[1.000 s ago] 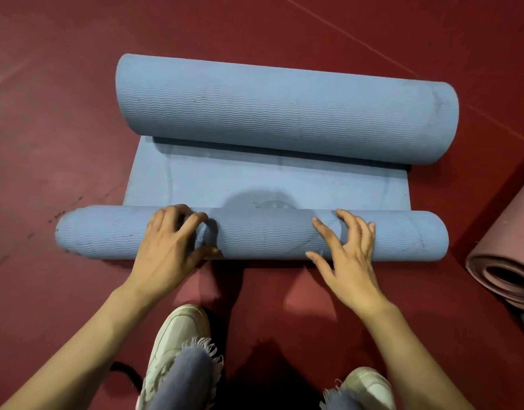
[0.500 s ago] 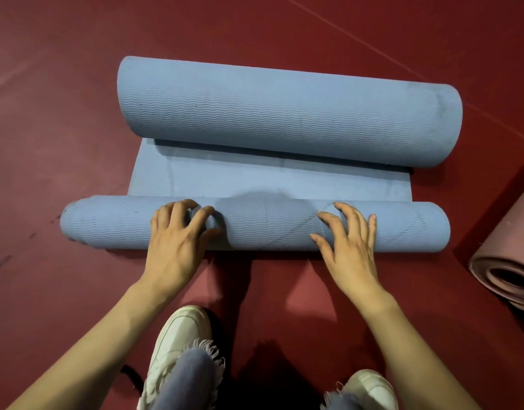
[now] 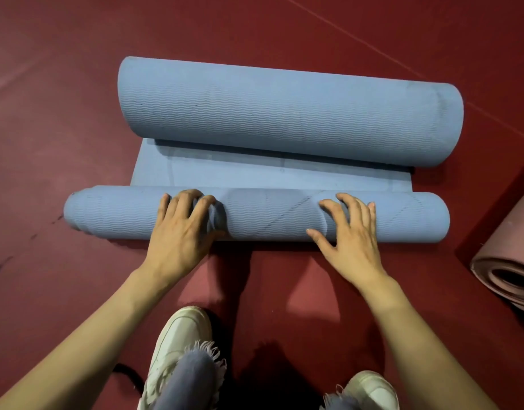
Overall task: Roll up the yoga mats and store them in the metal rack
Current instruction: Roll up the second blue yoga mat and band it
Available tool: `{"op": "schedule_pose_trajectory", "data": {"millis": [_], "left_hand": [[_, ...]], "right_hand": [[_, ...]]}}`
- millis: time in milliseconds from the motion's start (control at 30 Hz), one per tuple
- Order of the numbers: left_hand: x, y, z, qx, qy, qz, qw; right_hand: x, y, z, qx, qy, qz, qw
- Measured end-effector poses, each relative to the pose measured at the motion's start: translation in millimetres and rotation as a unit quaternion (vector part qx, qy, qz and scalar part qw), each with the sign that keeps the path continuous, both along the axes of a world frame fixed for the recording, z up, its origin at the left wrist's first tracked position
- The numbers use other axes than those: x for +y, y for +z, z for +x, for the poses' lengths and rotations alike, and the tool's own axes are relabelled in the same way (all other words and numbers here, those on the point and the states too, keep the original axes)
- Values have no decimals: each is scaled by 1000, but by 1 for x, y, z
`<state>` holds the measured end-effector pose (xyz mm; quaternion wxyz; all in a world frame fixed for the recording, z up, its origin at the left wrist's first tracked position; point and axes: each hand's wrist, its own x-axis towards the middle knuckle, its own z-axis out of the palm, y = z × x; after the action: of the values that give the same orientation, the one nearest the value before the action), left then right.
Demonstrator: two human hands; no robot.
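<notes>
A blue yoga mat lies across the red floor, curled up from both ends. Its thick far roll [image 3: 284, 113] sits beyond a narrow flat strip [image 3: 254, 173]. The thin near roll [image 3: 269, 214] lies just in front of me. My left hand [image 3: 180, 232] grips the near roll left of its middle, curled fingers digging a dent into it. My right hand [image 3: 352, 235] presses on the roll right of its middle, with fingers laid over the top and thumb spread at the near side. No metal rack is in view.
A rolled pink mat [image 3: 509, 261] lies on the floor at the right edge, its open end facing me. My two white shoes [image 3: 180, 335] [image 3: 370, 389] stand on the red floor [image 3: 47, 143] close behind the near roll.
Both hands have pushed the near roll away from me toward the far roll. The flat strip between the two rolls has grown narrower.
</notes>
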<state>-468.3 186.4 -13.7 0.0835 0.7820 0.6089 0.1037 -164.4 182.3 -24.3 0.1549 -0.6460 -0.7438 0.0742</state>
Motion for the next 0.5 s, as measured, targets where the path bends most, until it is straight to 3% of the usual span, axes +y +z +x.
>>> {"op": "schedule_pose_trajectory", "data": {"millis": [233, 500], "left_hand": [[10, -1, 1, 15, 20, 35, 999], [11, -4, 7, 6, 20, 55, 998]], "right_hand": [[12, 4, -3, 15, -6, -1, 1000], [14, -3, -8, -50, -23, 23, 998]]}}
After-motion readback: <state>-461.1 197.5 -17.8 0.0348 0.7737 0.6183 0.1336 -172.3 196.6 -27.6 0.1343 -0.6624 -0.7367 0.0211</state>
